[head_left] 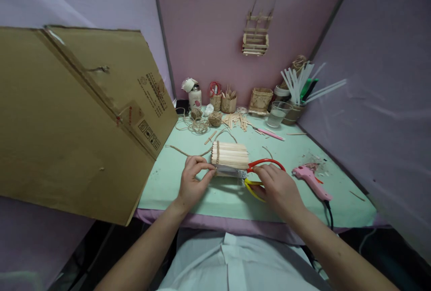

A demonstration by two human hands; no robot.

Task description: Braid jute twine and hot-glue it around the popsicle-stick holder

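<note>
Several pale craft sticks, joined side by side into a curved piece (232,154), lie on the table in front of me. A band of brown twine (217,151) runs across the sticks near their left end. My left hand (195,178) is closed in a pinch at the lower end of this band, with the twine at its fingertips. In my right hand (278,187) are scissors (232,170) with one red and one yellow handle. Their blades point left along the near side of the stick piece, tips close to my left fingers. Whether the blades touch the twine is unclear.
A pink glue gun (311,182) lies at right with its cord over the edge. Behind are loose sticks (237,121), twine balls (214,119), a pink-handled tool (271,134) and a water cup (276,113). A large cardboard sheet (84,116) stands at left.
</note>
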